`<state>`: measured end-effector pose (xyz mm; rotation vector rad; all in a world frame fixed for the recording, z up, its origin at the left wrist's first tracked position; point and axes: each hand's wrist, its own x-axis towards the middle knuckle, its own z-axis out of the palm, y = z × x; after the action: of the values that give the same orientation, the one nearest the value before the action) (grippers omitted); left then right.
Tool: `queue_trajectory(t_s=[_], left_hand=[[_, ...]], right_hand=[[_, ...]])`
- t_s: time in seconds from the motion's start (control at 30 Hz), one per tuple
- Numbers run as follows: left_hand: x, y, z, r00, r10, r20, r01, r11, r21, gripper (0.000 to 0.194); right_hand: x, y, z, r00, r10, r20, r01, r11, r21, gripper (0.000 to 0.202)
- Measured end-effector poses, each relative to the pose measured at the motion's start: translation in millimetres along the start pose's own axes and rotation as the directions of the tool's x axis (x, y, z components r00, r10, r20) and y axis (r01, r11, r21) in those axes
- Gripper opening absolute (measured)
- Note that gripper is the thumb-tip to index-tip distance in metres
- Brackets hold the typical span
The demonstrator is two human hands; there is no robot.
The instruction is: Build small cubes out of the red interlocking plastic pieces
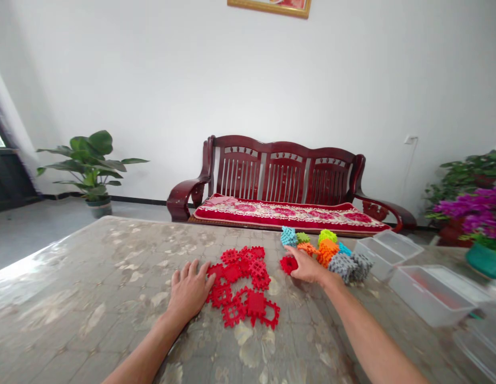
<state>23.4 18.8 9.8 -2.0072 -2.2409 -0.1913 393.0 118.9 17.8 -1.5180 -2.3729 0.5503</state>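
My left hand (pixel 191 288) lies flat on the table with its fingers spread, at the left edge of a loose group of red interlocking plastic pieces (pixel 232 273). These are flat squares with toothed edges; some are solid, some latticed and some open frames. My right hand (pixel 309 268) has its thumb and forefinger around a separate red interlocking piece (pixel 288 264), right of the group; its other fingers are partly hidden. Just beyond that hand sit built-up clusters of the same kind: light blue (pixel 288 236), orange (pixel 328 252), yellow-green (pixel 327 236) and grey (pixel 343 266).
Clear plastic boxes (pixel 432 298) stand on the right of the patterned table cover (pixel 112 298), one with something red inside. Purple flowers in a teal pot (pixel 486 260) are at the right edge. A wooden bench (pixel 284 173) stands behind the table, a potted plant (pixel 96 165) at left.
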Motion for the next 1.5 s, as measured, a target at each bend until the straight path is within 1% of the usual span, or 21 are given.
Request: queue_trajectory(t_s=[0.13, 0.3, 0.4, 0.47, 0.53, 0.63, 0.7, 0.77, 0.83, 0.9, 0.97, 1.07, 1.13, 1.2, 1.27, 1.3, 1.37, 1.43, 1.5], left_hand=[[0, 0, 0.7, 1.000, -0.001, 0.003, 0.001, 1.000, 0.013, 0.049], [2, -2, 5.1, 1.000, -0.002, -0.009, 0.002, 1.000, 0.005, 0.050], [2, -2, 5.7, 1.000, -0.002, -0.008, 0.002, 1.000, 0.006, 0.050], [2, -2, 5.0, 1.000, -0.004, -0.010, 0.004, 1.000, 0.003, 0.049], [2, -2, 4.0, 1.000, -0.005, -0.009, 0.005, 1.000, -0.001, 0.049], [2, -1, 2.9, 1.000, -0.010, -0.006, 0.010, 1.000, -0.006, 0.049], [1, -1, 2.4, 1.000, -0.008, -0.002, 0.008, 1.000, -0.006, 0.049], [1, -1, 1.9, 1.000, -0.002, -0.001, 0.002, 1.000, -0.006, 0.050], [0, -1, 1.5, 1.000, 0.001, 0.002, -0.001, 1.000, -0.007, 0.050], [1, -1, 1.7, 1.000, -0.002, 0.008, 0.002, 1.000, -0.008, 0.050], [1, -1, 2.7, 1.000, -0.006, 0.007, 0.006, 1.000, -0.011, 0.050], [2, -2, 4.6, 1.000, -0.006, -0.009, 0.005, 1.000, -0.022, 0.050], [2, -2, 4.9, 1.000, -0.005, -0.020, 0.004, 1.000, -0.028, 0.049], [1, -2, 4.4, 1.000, -0.004, -0.023, 0.003, 1.000, -0.029, 0.049], [1, -1, 3.4, 1.000, -0.002, -0.022, 0.001, 1.000, -0.023, 0.049], [1, -1, 3.0, 1.000, -0.001, -0.021, 0.000, 1.000, -0.020, 0.049], [1, -1, 2.6, 1.000, 0.003, -0.020, -0.003, 1.000, -0.020, 0.050], [1, -1, 2.6, 1.000, 0.006, -0.020, -0.006, 1.000, -0.024, 0.050], [0, -1, 2.5, 1.000, 0.004, -0.017, -0.005, 1.000, -0.026, 0.050]], right_hand=[[1, -1, 2, 0.999, -0.017, 0.028, 0.017, 1.000, 0.000, 0.089], [-2, -3, -2, 0.999, -0.020, 0.027, 0.022, 0.998, -0.059, 0.082], [-8, -13, -6, 1.000, -0.012, 0.002, 0.013, 0.995, -0.103, 0.081], [-12, -29, -7, 0.999, -0.006, -0.053, -0.001, 0.991, -0.131, 0.076], [-14, -54, -4, 0.992, 0.007, -0.122, -0.021, 0.993, -0.116, 0.069], [-13, -94, 8, 0.990, -0.020, -0.141, 0.012, 0.998, -0.056, 0.062], [-10, -116, 19, 0.992, -0.016, -0.127, 0.013, 0.999, -0.030, 0.068], [-6, -130, 28, 0.991, 0.021, -0.130, -0.027, 0.999, -0.042, 0.073], [-2, -136, 37, 0.987, 0.057, -0.149, -0.068, 0.995, -0.067, 0.071], [0, -137, 42, 0.983, 0.071, -0.167, -0.084, 0.993, -0.077, 0.068], [1, -135, 44, 0.980, 0.063, -0.190, -0.076, 0.995, -0.062, 0.068], [-4, -127, 39, 0.968, 0.053, -0.245, -0.056, 0.998, -0.008, 0.072], [-11, -116, 30, 0.953, 0.096, -0.286, -0.091, 0.995, 0.029, 0.070], [-18, -99, 21, 0.932, 0.172, -0.320, -0.164, 0.985, 0.054, 0.064], [-24, -81, 14, 0.918, 0.217, -0.331, -0.200, 0.976, 0.087, 0.062], [-27, -73, 13, 0.919, 0.221, -0.325, -0.192, 0.974, 0.119, 0.060], [-30, -63, 14, 0.931, 0.191, -0.310, -0.134, 0.971, 0.196, 0.055], [-32, -64, 18, 0.948, 0.149, -0.280, -0.076, 0.964, 0.256, 0.055], [-33, -74, 21, 0.961, 0.125, -0.246, -0.061, 0.966, 0.252, 0.060]])
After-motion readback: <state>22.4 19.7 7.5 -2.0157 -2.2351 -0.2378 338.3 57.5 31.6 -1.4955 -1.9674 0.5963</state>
